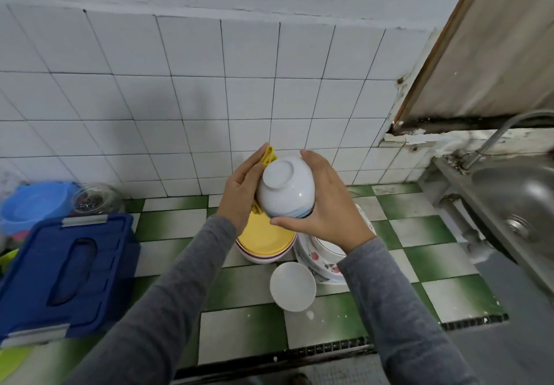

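Note:
A white bowl is held bottom-up above the green and white tiled counter. My right hand grips it from the right side, thumb under the rim and fingers over the far edge. My left hand presses a folded yellow cloth against the bowl's left side; most of the cloth is hidden behind the palm and bowl.
Below the hands stand a stack of yellow and pink plates, a flowered plate and a small white bowl. A blue lidded box, a blue basin and a glass jar stand left. A steel sink with tap lies right.

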The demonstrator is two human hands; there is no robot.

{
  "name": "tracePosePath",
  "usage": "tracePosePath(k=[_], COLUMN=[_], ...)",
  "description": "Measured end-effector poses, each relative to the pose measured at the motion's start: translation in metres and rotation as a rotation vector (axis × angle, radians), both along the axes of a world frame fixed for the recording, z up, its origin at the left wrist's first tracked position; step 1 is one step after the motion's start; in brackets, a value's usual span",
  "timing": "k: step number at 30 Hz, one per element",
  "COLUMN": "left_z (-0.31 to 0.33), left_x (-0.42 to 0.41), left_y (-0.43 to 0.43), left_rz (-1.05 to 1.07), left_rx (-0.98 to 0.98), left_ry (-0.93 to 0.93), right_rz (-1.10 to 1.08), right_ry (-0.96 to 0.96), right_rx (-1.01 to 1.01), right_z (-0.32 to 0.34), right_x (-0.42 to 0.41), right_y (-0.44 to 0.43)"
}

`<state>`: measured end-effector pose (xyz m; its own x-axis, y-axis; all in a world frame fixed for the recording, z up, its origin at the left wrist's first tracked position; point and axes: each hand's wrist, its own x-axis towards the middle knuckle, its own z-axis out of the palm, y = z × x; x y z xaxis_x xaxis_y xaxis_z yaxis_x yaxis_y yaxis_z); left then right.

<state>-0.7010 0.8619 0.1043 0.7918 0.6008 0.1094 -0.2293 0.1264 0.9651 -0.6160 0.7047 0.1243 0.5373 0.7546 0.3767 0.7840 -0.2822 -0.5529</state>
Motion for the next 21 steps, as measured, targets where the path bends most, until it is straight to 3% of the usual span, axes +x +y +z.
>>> tracePosePath(k=[11, 21], left_z=[-0.006, -0.004], left_x=[0.015, 0.061], left_y=[-0.027, -0.132], left_rz=[-0.173, -0.364], left_rx=[-0.018, 0.093], left_ry=[0.081, 0.150], right_rz=[-0.025, -0.408], right_ry=[0.052, 0.158], right_rx=[0.051, 0.384], right_z=[-0.019, -0.040], right_x=[-0.003, -0.004], right_y=[-0.046, -0.156])
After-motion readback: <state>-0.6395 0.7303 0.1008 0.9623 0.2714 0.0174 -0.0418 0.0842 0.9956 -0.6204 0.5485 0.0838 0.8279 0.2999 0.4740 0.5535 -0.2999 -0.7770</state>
